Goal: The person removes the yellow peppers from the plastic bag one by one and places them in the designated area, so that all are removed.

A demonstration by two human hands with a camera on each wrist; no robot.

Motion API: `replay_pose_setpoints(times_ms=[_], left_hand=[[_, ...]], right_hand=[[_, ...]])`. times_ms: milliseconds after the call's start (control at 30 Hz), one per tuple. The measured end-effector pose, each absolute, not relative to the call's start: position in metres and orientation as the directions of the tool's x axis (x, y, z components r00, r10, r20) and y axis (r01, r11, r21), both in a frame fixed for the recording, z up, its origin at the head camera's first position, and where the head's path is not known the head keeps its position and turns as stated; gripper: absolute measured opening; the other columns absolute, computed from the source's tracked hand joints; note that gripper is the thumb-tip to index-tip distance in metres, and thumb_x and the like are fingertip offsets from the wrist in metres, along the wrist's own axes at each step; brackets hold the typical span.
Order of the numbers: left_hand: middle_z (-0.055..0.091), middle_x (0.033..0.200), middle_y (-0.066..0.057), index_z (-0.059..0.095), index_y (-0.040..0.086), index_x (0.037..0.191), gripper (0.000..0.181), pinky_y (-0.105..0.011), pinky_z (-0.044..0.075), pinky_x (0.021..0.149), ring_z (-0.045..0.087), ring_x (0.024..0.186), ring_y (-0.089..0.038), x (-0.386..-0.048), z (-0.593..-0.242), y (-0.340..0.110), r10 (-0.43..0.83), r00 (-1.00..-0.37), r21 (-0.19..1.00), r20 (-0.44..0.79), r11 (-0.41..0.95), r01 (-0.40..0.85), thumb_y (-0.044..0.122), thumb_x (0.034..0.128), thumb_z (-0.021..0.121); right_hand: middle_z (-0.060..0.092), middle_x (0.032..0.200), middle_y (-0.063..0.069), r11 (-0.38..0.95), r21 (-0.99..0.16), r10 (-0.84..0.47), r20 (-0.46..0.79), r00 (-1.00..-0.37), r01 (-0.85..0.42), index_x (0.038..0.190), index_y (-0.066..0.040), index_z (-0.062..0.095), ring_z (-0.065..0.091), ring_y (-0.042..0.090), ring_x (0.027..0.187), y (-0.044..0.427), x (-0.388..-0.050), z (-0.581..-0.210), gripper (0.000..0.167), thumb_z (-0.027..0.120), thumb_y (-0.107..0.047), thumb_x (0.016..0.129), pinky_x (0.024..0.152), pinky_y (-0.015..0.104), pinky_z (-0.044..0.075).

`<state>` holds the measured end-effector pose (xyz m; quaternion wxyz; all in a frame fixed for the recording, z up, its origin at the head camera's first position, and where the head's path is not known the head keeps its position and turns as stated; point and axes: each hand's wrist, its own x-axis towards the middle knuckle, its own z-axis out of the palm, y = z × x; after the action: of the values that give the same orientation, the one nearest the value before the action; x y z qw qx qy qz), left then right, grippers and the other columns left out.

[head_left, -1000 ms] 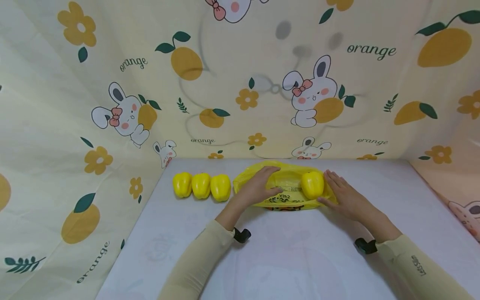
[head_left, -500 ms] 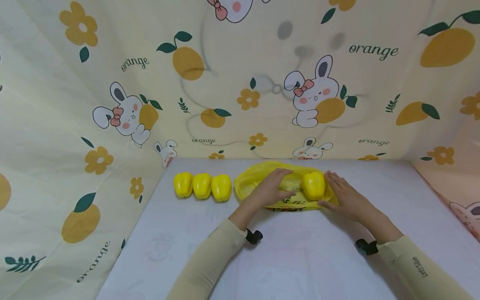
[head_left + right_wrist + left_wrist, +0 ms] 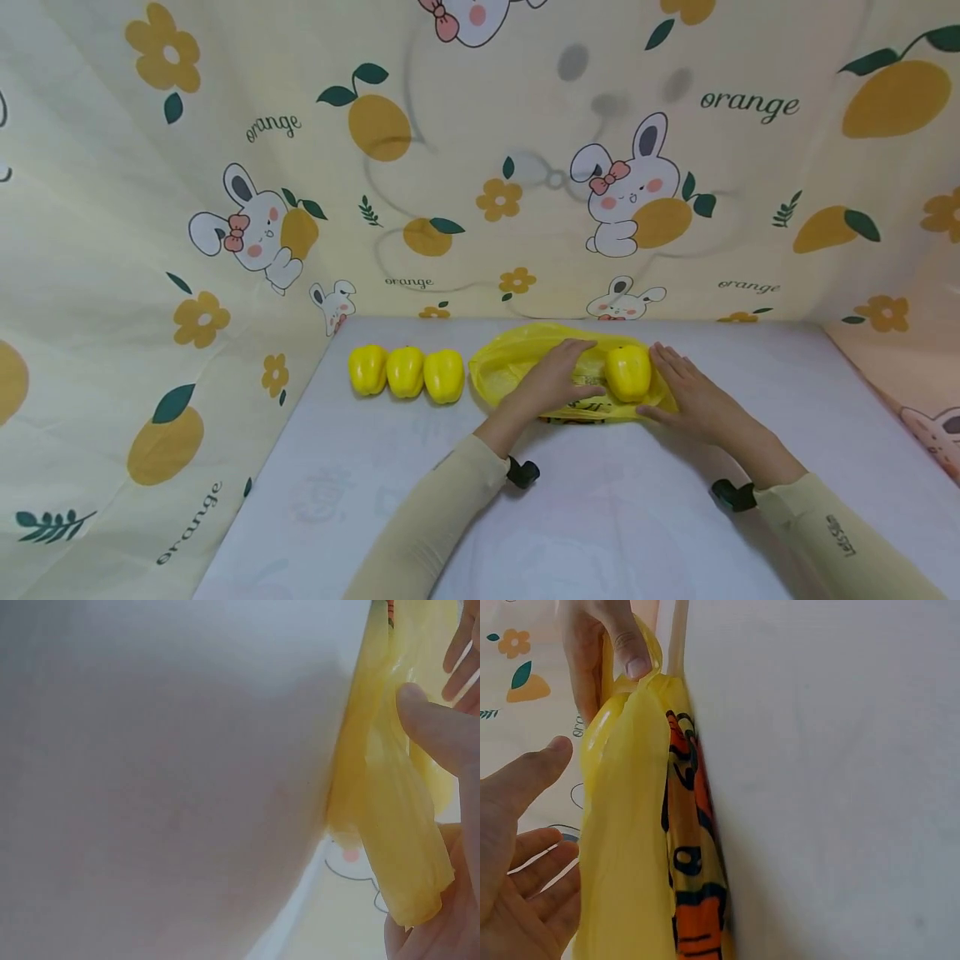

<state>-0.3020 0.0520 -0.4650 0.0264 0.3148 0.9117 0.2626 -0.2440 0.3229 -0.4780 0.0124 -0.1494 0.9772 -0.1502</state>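
Observation:
A yellow plastic bag (image 3: 498, 362) with printed lettering lies open-mouthed on the table. One yellow bell pepper (image 3: 628, 372) sits in its right part. My left hand (image 3: 553, 382) is over the bag's mouth, fingers spread and relaxed, just left of the pepper and holding nothing. At the bag's right end is my right hand (image 3: 693, 400), fingers extended beside the pepper and thumb at the near rim. In the right wrist view, that thumb touches the bag (image 3: 397, 825), whose loose end hangs across the palm. The left wrist view shows the left hand (image 3: 525, 847) beside the bag's side.
Three more yellow bell peppers (image 3: 406, 372) stand in a row left of the bag. The white table (image 3: 570, 533) meets a patterned cloth backdrop (image 3: 465, 167) behind, with cloth at both sides too.
My left hand has moved right across the bag's mouth, closer to the pepper inside. The right hand, the bag and the row of peppers stay almost in place.

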Motion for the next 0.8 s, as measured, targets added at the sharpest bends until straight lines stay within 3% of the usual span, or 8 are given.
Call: replay_pose_setpoints(times_ms=[800], left_hand=[[0.045, 0.167, 0.002, 0.042, 0.019, 0.165, 0.089, -0.034, 0.042, 0.123, 0.045, 0.151, -0.015, -0.311, -0.477, 0.083, 0.589, -0.805, 0.455, 0.072, 0.699, 0.551, 0.054, 0.0932, 0.081]], right_hand=[[0.014, 0.176, 0.027, 0.903, -0.299, -0.313, 0.033, -0.949, -0.308, 0.17, 0.001, 0.015, 0.015, 0.051, 0.16, 0.325, -0.243, -0.478, 0.115, 0.077, -0.058, 0.094, 0.128, 0.069, 0.017]])
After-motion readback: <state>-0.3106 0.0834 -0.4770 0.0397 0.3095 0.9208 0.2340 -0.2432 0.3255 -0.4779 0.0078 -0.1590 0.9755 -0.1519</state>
